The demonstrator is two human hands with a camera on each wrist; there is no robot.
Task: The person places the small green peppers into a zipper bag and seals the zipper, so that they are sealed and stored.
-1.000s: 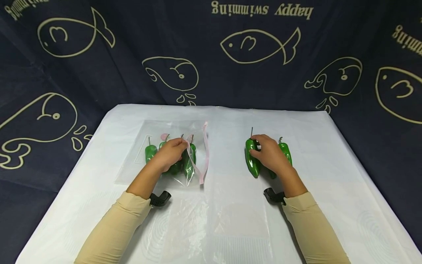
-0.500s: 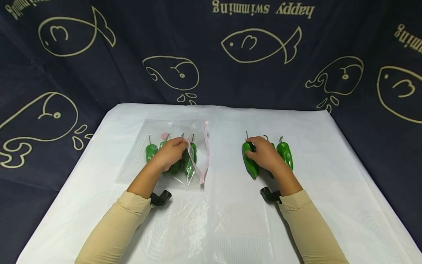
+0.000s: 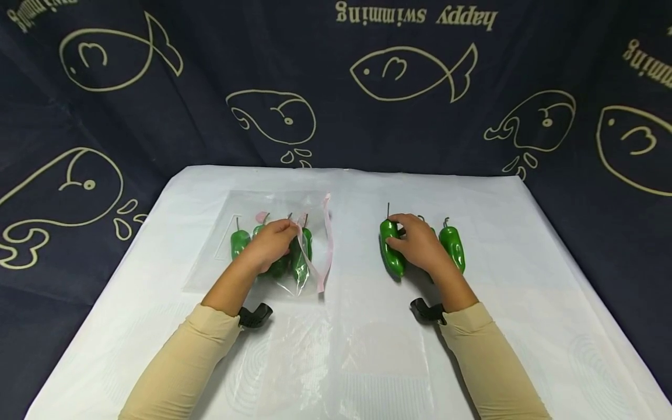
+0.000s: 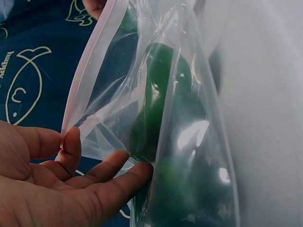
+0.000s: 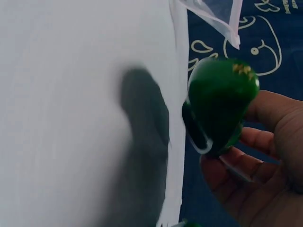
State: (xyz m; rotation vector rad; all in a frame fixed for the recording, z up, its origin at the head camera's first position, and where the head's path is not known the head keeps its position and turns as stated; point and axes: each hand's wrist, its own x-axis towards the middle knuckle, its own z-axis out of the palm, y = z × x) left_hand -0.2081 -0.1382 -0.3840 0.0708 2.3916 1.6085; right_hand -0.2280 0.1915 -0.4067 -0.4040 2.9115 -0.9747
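Note:
On the left side of the table lies a clear plastic bag [image 3: 202, 274] with a pink rim [image 3: 329, 233] at its mouth. Several green peppers [image 3: 240, 240] are inside it, partly covered by my left hand [image 3: 272, 246]. That hand pinches the rim between thumb and finger; in the left wrist view its other fingers reach along the bag beside a pepper [image 4: 155, 94]. My right hand [image 3: 420, 244] grips a green pepper [image 3: 389, 256] by its side, stem pointing away. In the right wrist view, this pepper [image 5: 220, 94] hangs above the table, its shadow apart from it.
Another green pepper [image 3: 452, 248] lies right of my right hand, and one more is mostly hidden behind that hand. A white cover [image 3: 367, 326] spreads over the table. Behind stands a dark blue cloth [image 3: 336, 134] with fish and whale drawings.
My right hand has moved left with the pepper in its grip, away from the other two peppers, uncovering more of them. The left hand and the bag have stayed in place.

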